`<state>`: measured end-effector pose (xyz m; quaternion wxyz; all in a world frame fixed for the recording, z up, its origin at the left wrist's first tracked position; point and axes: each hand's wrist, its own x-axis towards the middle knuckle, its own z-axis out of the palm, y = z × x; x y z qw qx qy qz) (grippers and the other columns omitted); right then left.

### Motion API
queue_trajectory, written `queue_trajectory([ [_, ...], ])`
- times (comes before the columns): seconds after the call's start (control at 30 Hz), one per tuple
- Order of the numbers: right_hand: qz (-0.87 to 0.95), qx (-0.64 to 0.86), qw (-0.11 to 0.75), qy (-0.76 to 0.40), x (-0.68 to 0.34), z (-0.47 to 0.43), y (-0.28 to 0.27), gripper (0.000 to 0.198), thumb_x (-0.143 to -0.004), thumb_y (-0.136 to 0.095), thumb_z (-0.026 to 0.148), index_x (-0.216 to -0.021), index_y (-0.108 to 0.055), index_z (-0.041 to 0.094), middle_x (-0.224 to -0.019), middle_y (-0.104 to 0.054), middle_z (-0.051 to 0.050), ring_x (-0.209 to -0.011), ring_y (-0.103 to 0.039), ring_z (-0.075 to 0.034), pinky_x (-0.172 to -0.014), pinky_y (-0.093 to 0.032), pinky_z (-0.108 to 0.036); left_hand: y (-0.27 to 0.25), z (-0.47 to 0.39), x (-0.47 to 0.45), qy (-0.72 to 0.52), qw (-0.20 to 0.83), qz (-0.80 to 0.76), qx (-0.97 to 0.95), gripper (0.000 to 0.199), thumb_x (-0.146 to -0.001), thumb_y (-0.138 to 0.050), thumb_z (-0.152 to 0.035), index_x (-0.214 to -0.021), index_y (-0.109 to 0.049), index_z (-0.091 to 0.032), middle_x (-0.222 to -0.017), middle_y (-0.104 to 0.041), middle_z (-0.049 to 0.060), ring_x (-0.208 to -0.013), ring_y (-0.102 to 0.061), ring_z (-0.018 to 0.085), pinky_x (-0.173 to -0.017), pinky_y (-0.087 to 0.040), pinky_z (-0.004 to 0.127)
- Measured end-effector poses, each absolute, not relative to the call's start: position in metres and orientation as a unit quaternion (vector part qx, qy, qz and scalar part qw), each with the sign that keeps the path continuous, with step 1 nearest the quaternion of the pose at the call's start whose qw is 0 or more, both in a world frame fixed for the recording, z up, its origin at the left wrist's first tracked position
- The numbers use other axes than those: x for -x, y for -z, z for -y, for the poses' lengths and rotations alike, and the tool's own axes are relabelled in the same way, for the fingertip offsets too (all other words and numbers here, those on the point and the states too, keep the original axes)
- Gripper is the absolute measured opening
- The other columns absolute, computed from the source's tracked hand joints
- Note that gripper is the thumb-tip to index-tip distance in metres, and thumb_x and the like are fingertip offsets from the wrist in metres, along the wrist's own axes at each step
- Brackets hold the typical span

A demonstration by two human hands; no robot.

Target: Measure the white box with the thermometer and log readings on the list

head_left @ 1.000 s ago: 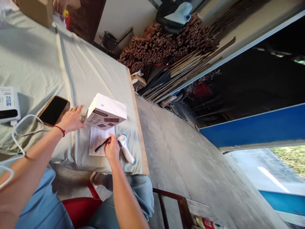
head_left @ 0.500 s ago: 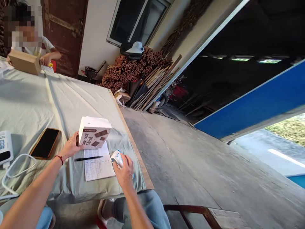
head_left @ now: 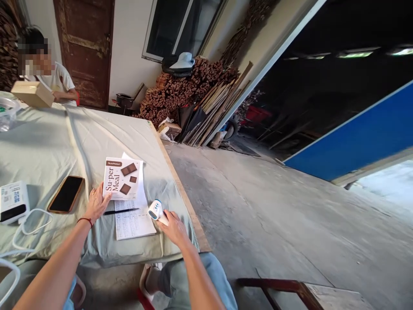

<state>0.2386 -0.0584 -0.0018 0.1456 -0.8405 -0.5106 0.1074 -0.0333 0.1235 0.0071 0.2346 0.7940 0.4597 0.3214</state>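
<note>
My left hand [head_left: 97, 202] grips the lower left edge of a white box [head_left: 129, 180] marked "Su-per Meal", its brown-pictured face turned up towards me. Beneath the box lies a sheet of handwritten paper [head_left: 134, 226], partly covered by it. A black pen [head_left: 121, 211] rests across the paper, close to my left fingers. In my right hand [head_left: 174, 228] is the handle of a white and blue gun-shaped infrared thermometer [head_left: 155, 210], low over the table beside the paper. My fingers hide part of its handle.
A phone [head_left: 66, 194] and a white power bank [head_left: 13, 202] with a white cable [head_left: 32, 232] lie to the left. Across the cloth-covered table [head_left: 112, 137] sits a person [head_left: 61, 82] behind a cardboard box [head_left: 34, 94]. The table's wooden edge [head_left: 180, 187] runs along the right.
My left hand has tilted the white box so its printed face turns up. My right hand has shifted its grip lower on the thermometer. The view has moved slightly.
</note>
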Motion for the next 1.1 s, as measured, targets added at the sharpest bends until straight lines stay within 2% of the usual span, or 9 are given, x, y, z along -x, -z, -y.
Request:
queue_trajectory([
  [0.1,0.55,0.807,0.173,-0.126,-0.245,0.062,0.003,0.046,-0.081,-0.06,0.026,-0.125,-0.061,0.018,-0.119,-0.066,-0.011,-0.11,-0.063,-0.024,-0.087,-0.046,-0.029,-0.005,-0.12,0.03,-0.294,0.21,-0.482,-0.799,0.064,-0.091,-0.04,-0.055,-0.144,-0.036,-0.021,-0.135,-0.059,0.012,-0.125,-0.053,0.03,-0.112,-0.03,0.052],
  [0.23,0.536,0.793,0.244,-0.157,-0.248,0.062,0.001,0.042,-0.075,-0.061,0.028,-0.115,-0.066,0.021,-0.111,-0.068,-0.008,-0.103,-0.064,-0.026,-0.084,-0.047,-0.031,-0.008,-0.108,0.031,-0.243,0.207,-0.485,-0.814,0.07,-0.09,-0.039,-0.058,-0.146,-0.032,-0.017,-0.136,-0.056,0.015,-0.127,-0.05,0.032,-0.109,-0.033,0.051],
  [0.33,0.527,0.722,0.384,-0.232,-0.237,0.049,-0.009,0.041,-0.073,-0.062,0.037,-0.108,-0.068,0.018,-0.098,-0.071,-0.007,-0.09,-0.065,-0.024,-0.078,-0.049,-0.032,-0.006,-0.097,0.031,-0.205,0.178,-0.496,-0.825,0.079,-0.085,-0.046,-0.064,-0.145,-0.033,-0.014,-0.135,-0.055,0.018,-0.128,-0.048,0.035,-0.109,-0.03,0.052],
  [0.43,0.499,0.611,0.531,-0.312,-0.215,0.026,-0.022,0.039,-0.074,-0.062,0.052,-0.086,-0.069,0.015,-0.071,-0.066,-0.003,-0.068,-0.061,-0.019,-0.064,-0.048,-0.029,-0.003,-0.09,0.03,-0.191,0.148,-0.509,-0.826,0.082,-0.082,-0.051,-0.066,-0.145,-0.034,-0.016,-0.136,-0.054,0.018,-0.129,-0.046,0.036,-0.11,-0.028,0.052],
  [0.5,0.444,0.576,0.611,-0.312,-0.2,0.011,-0.031,0.042,-0.075,-0.06,0.058,-0.075,-0.066,0.016,-0.064,-0.062,-0.002,-0.064,-0.058,-0.017,-0.061,-0.047,-0.028,-0.001,-0.089,0.03,-0.2,0.149,-0.516,-0.819,0.079,-0.085,-0.046,-0.065,-0.146,-0.032,-0.016,-0.136,-0.053,0.018,-0.129,-0.046,0.035,-0.109,-0.029,0.051],
  [0.57,0.41,0.551,0.653,-0.32,-0.189,0.001,-0.037,0.044,-0.076,-0.058,0.061,-0.077,-0.065,0.017,-0.066,-0.061,-0.002,-0.065,-0.058,-0.016,-0.062,-0.046,-0.028,-0.001,-0.09,0.031,-0.218,0.158,-0.526,-0.806,0.074,-0.091,-0.037,-0.062,-0.148,-0.03,-0.016,-0.136,-0.053,0.017,-0.127,-0.046,0.033,-0.108,-0.031,0.05],
  [0.73,0.417,0.517,0.647,-0.374,-0.175,-0.006,-0.044,0.045,-0.078,-0.056,0.063,-0.082,-0.063,0.019,-0.066,-0.058,-0.001,-0.067,-0.057,-0.015,-0.062,-0.045,-0.026,-0.005,-0.092,0.03,-0.234,0.151,-0.539,-0.795,0.068,-0.095,-0.024,-0.057,-0.146,-0.034,-0.014,-0.131,-0.055,0.016,-0.121,-0.049,0.031,-0.105,-0.034,0.047],
  [0.87,0.44,0.508,0.631,-0.388,-0.165,-0.015,-0.051,0.044,-0.076,-0.06,0.061,-0.086,-0.063,0.019,-0.071,-0.06,-0.001,-0.07,-0.055,-0.014,-0.065,-0.046,-0.025,-0.007,-0.09,0.028,-0.226,0.149,-0.541,-0.796,0.071,-0.094,-0.024,-0.059,-0.144,-0.037,-0.01,-0.125,-0.058,0.017,-0.116,-0.05,0.033,-0.102,-0.036,0.047],
  [1.1,0.463,0.543,0.601,-0.359,-0.154,-0.03,-0.063,0.044,-0.077,-0.058,0.059,-0.09,-0.062,0.017,-0.077,-0.063,0.0,-0.076,-0.056,-0.016,-0.071,-0.046,-0.027,-0.002,-0.089,0.027,-0.23,0.154,-0.546,-0.791,0.067,-0.095,-0.026,-0.055,-0.145,-0.037,-0.011,-0.129,-0.057,0.018,-0.118,-0.05,0.032,-0.103,-0.035,0.048],
])
